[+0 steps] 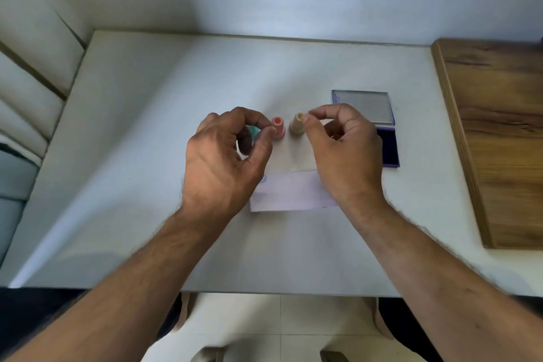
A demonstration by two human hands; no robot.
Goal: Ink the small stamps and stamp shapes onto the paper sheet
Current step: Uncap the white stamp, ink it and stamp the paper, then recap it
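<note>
Three small stamps stand in a row on the table just beyond the paper sheet [293,191]: a teal stamp [253,132], a pink stamp [278,127] and a beige stamp [296,124]. My left hand [226,156] hovers with its fingers curled. Its thumb and index tips lie against the pink stamp's left side, and the teal stamp shows through the loop they form. My right hand [343,150] is curled too, its thumb and index tips together beside the beige stamp's top. Neither hand closes round a stamp. A blue stamped ring [263,179] marks the paper's left edge.
An open ink pad [389,153] with a dark blue pad and a raised clear lid [363,106] lies right of my right hand. A wooden board [499,138] covers the table's right end. The white table [147,126] meets the wall at the back.
</note>
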